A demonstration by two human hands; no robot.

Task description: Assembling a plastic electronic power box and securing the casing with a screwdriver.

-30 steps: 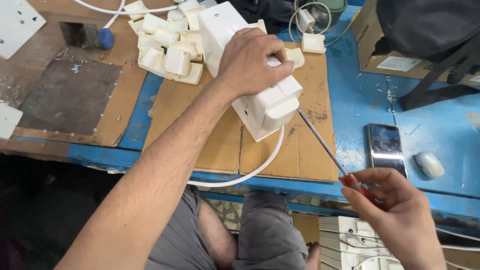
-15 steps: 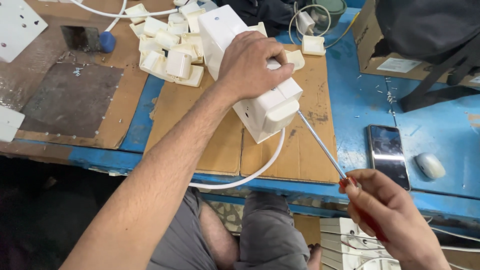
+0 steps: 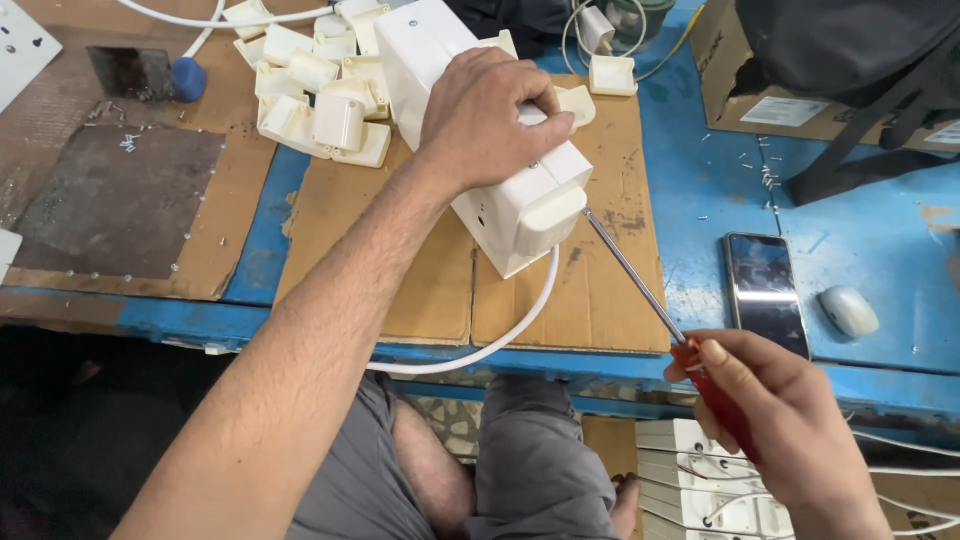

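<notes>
At the far left of your blue desk (image 3: 700, 190) a dark flat mat (image 3: 120, 205) lies on brown cardboard, with a scatter of small screws (image 3: 128, 143) near its top edge and a blue-handled tool (image 3: 186, 78) just beyond it. Next comes a heap of small cream plastic housings (image 3: 315, 95), piled together at the back of the cardboard sheet (image 3: 440, 290) in front of you.

Your left hand (image 3: 490, 115) is clamped from above over a long white extension box (image 3: 480, 150), fingers wrapped round its far side and thumb pointing right. The box rests tilted on the cardboard, its near end raised toward you, and a white cable (image 3: 500, 335) runs out from under that end and curves off the desk's front edge toward your lap.

Your right hand (image 3: 790, 430) is closed round the red handle of a screwdriver (image 3: 640, 285), held below the desk's front edge. The metal shaft slants up and left, its tip touching the near end of the box beside the rounded cream cap.

Further right, a dark phone (image 3: 765, 290) lies flat on the bare blue surface, with a small grey oval object (image 3: 848, 310) just beside it. At the back right a cardboard box (image 3: 770, 100) carries a black bag (image 3: 850, 50). Below your right hand, more white socket boxes (image 3: 700, 480) with wires sit under the desk.
</notes>
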